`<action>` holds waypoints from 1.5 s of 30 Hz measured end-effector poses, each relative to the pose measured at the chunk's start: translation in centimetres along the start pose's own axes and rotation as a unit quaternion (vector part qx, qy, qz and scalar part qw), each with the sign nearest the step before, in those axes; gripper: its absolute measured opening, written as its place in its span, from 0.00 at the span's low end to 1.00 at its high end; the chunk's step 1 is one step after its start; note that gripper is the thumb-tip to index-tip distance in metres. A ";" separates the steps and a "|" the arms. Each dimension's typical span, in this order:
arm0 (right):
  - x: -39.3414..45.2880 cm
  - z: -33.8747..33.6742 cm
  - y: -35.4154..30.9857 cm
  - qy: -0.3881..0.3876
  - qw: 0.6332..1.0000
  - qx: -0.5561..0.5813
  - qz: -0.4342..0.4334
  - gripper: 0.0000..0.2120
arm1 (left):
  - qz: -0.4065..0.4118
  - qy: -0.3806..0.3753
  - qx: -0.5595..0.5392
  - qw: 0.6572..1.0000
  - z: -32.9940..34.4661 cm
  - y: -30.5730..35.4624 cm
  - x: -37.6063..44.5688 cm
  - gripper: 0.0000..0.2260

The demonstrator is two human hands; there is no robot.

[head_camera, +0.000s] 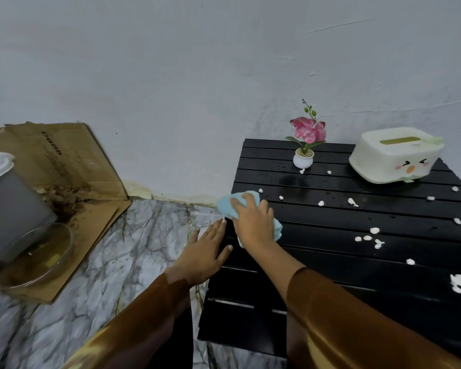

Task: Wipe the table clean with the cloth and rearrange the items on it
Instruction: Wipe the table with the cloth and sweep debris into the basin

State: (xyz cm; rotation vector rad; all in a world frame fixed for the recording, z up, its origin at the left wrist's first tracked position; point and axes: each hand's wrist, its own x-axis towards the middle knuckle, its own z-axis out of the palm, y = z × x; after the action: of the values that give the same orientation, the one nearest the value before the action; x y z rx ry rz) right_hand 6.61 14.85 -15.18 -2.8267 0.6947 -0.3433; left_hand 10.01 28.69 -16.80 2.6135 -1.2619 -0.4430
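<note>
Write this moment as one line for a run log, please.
step: wiping | right hand: presses blue cloth at table left edge | left hand: flat beside edge | white scraps: uncleared

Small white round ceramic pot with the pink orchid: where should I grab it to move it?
Grip the small white round ceramic pot round its belly, coming from the near side, below the leaves. It stands upright and the thin stem would likely bend.
</note>
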 end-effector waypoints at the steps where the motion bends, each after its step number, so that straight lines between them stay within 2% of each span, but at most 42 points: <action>1: 0.5 0.3 0.4 -0.002 1.000 -0.002 0.006 0.21 | 0.002 -0.002 0.004 1.000 0.0 -0.2 0.3 0.29; 4: 1.9 0.1 2.4 -0.005 0.999 0.000 0.036 0.21 | 0.003 -0.005 0.014 1.000 -0.2 -0.4 1.7 0.30; 10: 2.5 -3.1 12.2 0.043 0.979 0.011 0.198 0.20 | -0.003 -0.002 0.016 1.000 -0.6 -0.1 4.1 0.30; 13: 0.5 -5.2 17.5 0.085 0.953 0.012 0.292 0.18 | -0.006 0.001 0.014 1.000 -0.8 0.2 4.9 0.29; 16: -1.3 -7.9 20.6 0.139 0.897 0.071 0.415 0.16 | -0.009 -0.003 0.022 1.000 -1.1 0.2 5.7 0.29; 17: -1.5 -8.6 20.8 0.157 0.885 0.078 0.431 0.16 | -0.010 -0.005 0.022 1.000 -1.2 0.2 6.0 0.29; 19: -1.1 -9.3 19.5 0.193 0.895 0.068 0.397 0.16 | -0.011 -0.003 0.016 1.000 -1.4 0.1 6.7 0.28; 22: 1.6 -7.8 13.9 0.202 0.939 0.065 0.270 0.19 | -0.013 0.002 0.014 1.000 -1.8 0.0 8.0 0.27; 26: 5.4 -3.1 5.7 0.093 0.986 0.055 0.127 0.19 | -0.021 0.002 0.020 1.000 -2.1 -0.1 9.2 0.26; 28: 6.5 -1.0 4.1 0.047 0.994 0.023 0.098 0.18 | -0.022 -0.001 0.031 0.999 -2.2 -0.1 9.7 0.26; 34: 7.6 -0.2 6.8 0.025 0.995 0.010 0.096 0.22 | -0.031 0.004 0.039 0.999 -2.2 0.4 11.1 0.27; 40: 5.2 -3.7 15.4 0.051 0.974 0.021 0.219 0.22 | -0.033 0.006 0.045 0.998 -2.1 0.7 11.5 0.28; 45: 1.4 -6.7 21.0 0.075 0.952 0.004 0.297 0.18 | -0.037 -0.012 0.128 0.991 -3.3 1.6 11.7 0.30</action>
State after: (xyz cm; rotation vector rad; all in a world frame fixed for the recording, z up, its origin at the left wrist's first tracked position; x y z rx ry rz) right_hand -2.97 -5.03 -13.97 -2.4338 1.5098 -0.4460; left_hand 16.96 18.67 -15.36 2.8846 -1.3111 -0.3464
